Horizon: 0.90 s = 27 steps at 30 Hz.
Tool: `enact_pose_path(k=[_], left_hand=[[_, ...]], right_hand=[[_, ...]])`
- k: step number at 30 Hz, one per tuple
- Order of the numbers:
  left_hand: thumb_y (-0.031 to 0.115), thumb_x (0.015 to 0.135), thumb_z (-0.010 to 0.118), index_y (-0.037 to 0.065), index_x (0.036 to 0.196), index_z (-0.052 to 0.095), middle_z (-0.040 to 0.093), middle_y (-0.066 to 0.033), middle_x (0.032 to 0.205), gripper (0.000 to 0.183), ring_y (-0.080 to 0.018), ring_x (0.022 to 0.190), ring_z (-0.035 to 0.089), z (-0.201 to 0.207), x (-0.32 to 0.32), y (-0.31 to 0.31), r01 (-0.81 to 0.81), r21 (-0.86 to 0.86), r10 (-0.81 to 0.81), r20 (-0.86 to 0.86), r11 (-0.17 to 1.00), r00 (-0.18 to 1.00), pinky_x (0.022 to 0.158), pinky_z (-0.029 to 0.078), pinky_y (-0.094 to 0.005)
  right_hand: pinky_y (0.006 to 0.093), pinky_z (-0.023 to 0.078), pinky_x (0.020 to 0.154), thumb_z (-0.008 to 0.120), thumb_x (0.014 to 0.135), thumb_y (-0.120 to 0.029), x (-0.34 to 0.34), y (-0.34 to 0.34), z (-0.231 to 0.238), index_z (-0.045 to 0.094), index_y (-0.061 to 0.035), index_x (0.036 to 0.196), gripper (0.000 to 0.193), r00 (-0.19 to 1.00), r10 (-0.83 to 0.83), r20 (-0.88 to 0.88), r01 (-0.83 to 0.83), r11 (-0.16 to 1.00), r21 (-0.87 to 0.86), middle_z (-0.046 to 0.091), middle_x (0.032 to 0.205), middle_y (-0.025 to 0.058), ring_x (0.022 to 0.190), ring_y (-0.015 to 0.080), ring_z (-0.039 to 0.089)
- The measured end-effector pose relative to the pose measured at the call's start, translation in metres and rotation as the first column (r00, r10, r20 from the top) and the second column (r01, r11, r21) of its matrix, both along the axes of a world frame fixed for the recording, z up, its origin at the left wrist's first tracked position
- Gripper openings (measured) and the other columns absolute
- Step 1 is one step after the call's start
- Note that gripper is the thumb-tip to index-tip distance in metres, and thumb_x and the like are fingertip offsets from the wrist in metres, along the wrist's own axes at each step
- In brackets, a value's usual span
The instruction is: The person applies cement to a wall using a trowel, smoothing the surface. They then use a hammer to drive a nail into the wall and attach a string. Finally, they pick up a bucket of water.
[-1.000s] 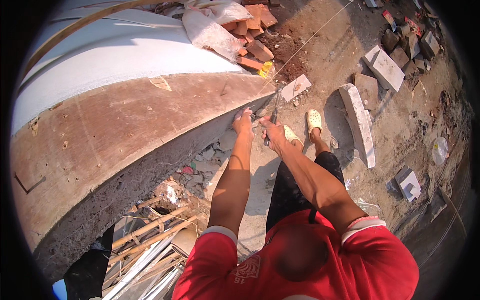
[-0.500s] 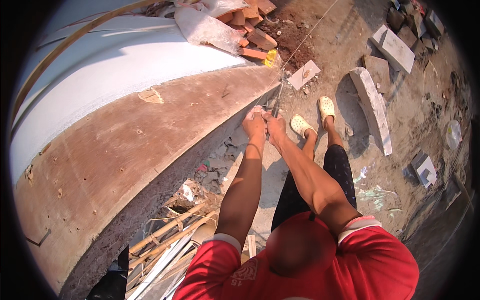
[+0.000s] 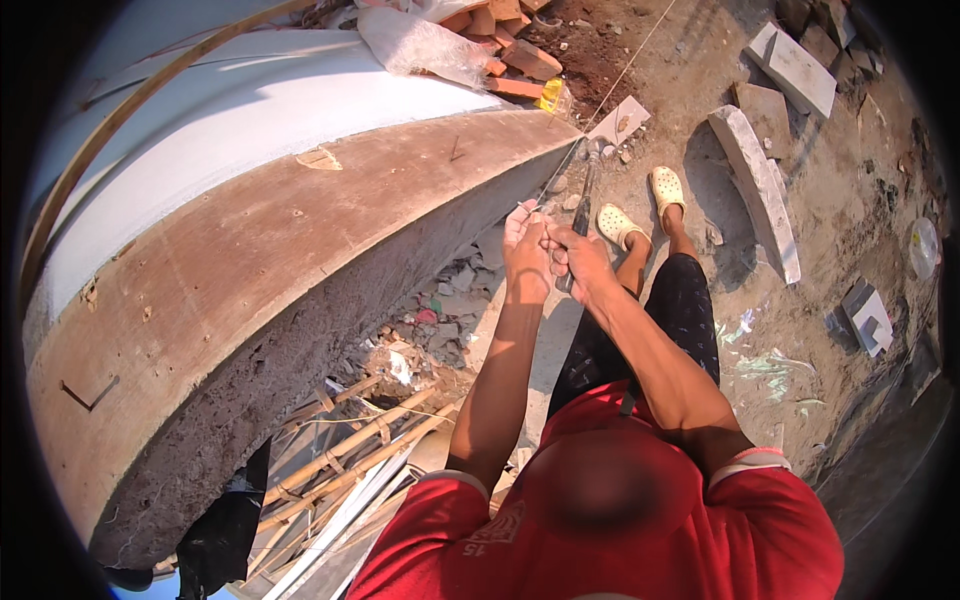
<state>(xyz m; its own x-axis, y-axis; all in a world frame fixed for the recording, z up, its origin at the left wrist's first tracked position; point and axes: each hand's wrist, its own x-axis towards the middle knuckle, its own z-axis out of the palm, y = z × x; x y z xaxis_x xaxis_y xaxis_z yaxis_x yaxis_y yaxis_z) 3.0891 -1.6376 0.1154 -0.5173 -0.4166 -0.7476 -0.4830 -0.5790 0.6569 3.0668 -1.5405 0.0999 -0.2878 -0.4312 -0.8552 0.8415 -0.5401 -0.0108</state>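
My left hand (image 3: 527,250) is closed, palm partly turned up, pinching a thin string (image 3: 622,75) along with a small nail-like piece (image 3: 529,207) at the fingertips. The string runs up tautly past the board's far corner. Close beside it, my right hand (image 3: 585,262) is closed round a long, dark-handled tool (image 3: 581,215); its far end points away from me and its kind is unclear. The fingertips of both hands meet near the string. Left of them lies a brown wooden board (image 3: 230,240) on a rough concrete edge, with bent nails (image 3: 90,396) standing in it.
Bricks (image 3: 530,60) and a plastic sack (image 3: 420,45) lie at the far end. Rubble and bamboo poles (image 3: 350,450) fill the area below the board. A long concrete piece (image 3: 755,190) and slabs (image 3: 790,70) lie on the dirt right of my clogs (image 3: 620,226).
Both hands have come slightly nearer to me and right, away from the board's edge. My left palm has turned up, and more of the tool shows.
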Motion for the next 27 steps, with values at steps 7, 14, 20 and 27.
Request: enact_pose_path(k=[7, 14, 20, 27], left_hand=[[0.025, 0.107, 0.064, 0.012, 0.112, 0.056, 0.062, -0.0032, 0.087, 0.016, -0.0138, 0.066, 0.057, 0.058, 0.006, -0.034, 0.0, -0.012, -0.002, -0.128, 1.0, 0.992, 0.049, 0.048, -0.0289], [0.013, 0.103, 0.071, 0.002, 0.114, 0.061, 0.066, -0.0056, 0.099, 0.019, -0.0122, 0.085, 0.062, 0.075, -0.004, -0.051, -0.022, -0.18, -0.003, -0.136, 0.983, 0.991, 0.075, 0.052, -0.025], [0.006, 0.103, 0.067, 0.0, 0.117, 0.061, 0.065, -0.0083, 0.108, 0.016, -0.0139, 0.087, 0.062, 0.086, -0.015, -0.076, -0.049, -0.044, 0.042, -0.146, 0.998, 0.988, 0.077, 0.055, -0.0262], [0.006, 0.102, 0.069, -0.002, 0.122, 0.061, 0.068, -0.0098, 0.105, 0.022, -0.0139, 0.084, 0.063, 0.092, -0.019, -0.08, -0.11, -0.045, 0.106, -0.096, 0.993, 0.99, 0.077, 0.058, -0.028]], right_hand=[[0.0219, 0.036, 0.044, 0.074, 0.095, -0.013, -0.003, -0.017, 0.069, 0.07, -0.0018, 0.093, 0.012, 0.996, -0.069, -0.06, 0.061, 0.989, -0.133, 0.062, 0.077, -0.0003, 0.054, 0.0038, 0.048], [0.0235, 0.038, 0.043, 0.078, 0.097, -0.022, -0.008, -0.005, 0.084, 0.063, -0.0041, 0.106, 0.025, 0.996, -0.051, -0.078, 0.05, 0.999, -0.01, 0.064, 0.081, 0.0029, 0.052, 0.0071, 0.049], [0.0258, 0.041, 0.045, 0.077, 0.097, -0.02, -0.014, 0.051, 0.042, 0.057, -0.0009, 0.111, 0.031, 0.984, -0.036, -0.172, 0.056, 0.992, 0.115, 0.061, 0.086, 0.0053, 0.056, 0.008, 0.049], [0.0217, 0.04, 0.043, 0.074, 0.099, -0.015, -0.014, 0.1, 0.002, 0.054, -0.0066, 0.1, 0.022, 0.981, -0.13, -0.147, 0.167, 0.947, 0.275, 0.059, 0.082, 0.0015, 0.054, 0.0043, 0.049]])
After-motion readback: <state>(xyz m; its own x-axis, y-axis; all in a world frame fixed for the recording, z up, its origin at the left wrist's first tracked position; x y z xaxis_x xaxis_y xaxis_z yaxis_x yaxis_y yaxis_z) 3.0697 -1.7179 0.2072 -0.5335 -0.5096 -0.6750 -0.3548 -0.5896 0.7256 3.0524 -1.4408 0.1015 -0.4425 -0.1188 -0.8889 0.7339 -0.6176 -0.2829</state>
